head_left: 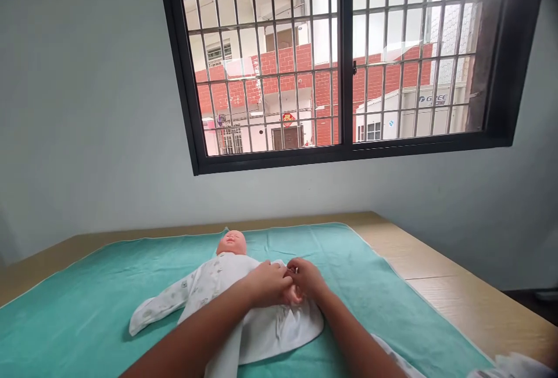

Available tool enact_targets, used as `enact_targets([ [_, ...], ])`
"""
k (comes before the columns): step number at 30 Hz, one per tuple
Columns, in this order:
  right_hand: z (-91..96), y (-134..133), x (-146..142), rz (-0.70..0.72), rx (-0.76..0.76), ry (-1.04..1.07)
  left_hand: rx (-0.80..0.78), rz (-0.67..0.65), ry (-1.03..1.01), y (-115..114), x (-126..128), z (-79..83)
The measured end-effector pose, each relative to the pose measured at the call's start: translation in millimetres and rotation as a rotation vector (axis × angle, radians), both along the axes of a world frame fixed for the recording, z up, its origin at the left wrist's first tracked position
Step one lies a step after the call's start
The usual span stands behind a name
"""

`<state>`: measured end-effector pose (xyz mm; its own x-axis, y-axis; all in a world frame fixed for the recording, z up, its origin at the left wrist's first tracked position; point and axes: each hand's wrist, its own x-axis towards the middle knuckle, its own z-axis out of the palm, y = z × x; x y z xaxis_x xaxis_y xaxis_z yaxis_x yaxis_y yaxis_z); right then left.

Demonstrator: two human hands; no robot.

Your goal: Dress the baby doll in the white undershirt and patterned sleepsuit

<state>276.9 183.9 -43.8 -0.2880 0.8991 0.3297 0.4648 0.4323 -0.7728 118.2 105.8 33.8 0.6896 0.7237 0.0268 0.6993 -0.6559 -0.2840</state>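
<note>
A baby doll (232,243) lies on its back, its head toward the wall. White printed baby clothing (222,273) covers its body, and one long sleeve (161,305) stretches out to the left, with no doll hand showing at its end. My left hand (271,284) is closed at the doll's bare arm (293,294), over the right part of the garment. Facing it, my right hand (306,277) has its fingers bent and pinched at the same small arm. My fingers partly hide the grip and the white cloth behind them.
A green cloth (87,285) with a pale edge spreads under the doll on a wooden table (457,285). More white fabric (510,366) lies at the lower right edge. Behind the table stand a wall and a barred window (346,52).
</note>
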Motion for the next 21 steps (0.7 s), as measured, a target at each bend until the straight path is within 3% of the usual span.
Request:
enact_targets([
  [4, 8.1, 3.6, 0.1, 0.018, -0.135, 0.185, 0.076, -0.003, 0.036, -1.2, -28.6, 31.6],
  [7, 17.3, -1.0, 4.1, 0.150, -0.349, 0.260, 0.107, 0.033, 0.055, -2.2, -40.2, 45.0],
  [11, 36.5, -11.2, 12.8, 0.380, -0.590, 0.367, 0.141, 0.069, 0.066, -3.5, -39.5, 46.2],
  [16, 66.2, -17.3, 17.5, 0.383, -0.586, 0.727, 0.185, 0.077, 0.067, -5.4, -34.5, 43.4],
  [21, 90.0, -34.5, 13.2, 0.466, -0.676, 0.775, 0.178, 0.105, 0.065, -8.1, -26.4, 37.1],
])
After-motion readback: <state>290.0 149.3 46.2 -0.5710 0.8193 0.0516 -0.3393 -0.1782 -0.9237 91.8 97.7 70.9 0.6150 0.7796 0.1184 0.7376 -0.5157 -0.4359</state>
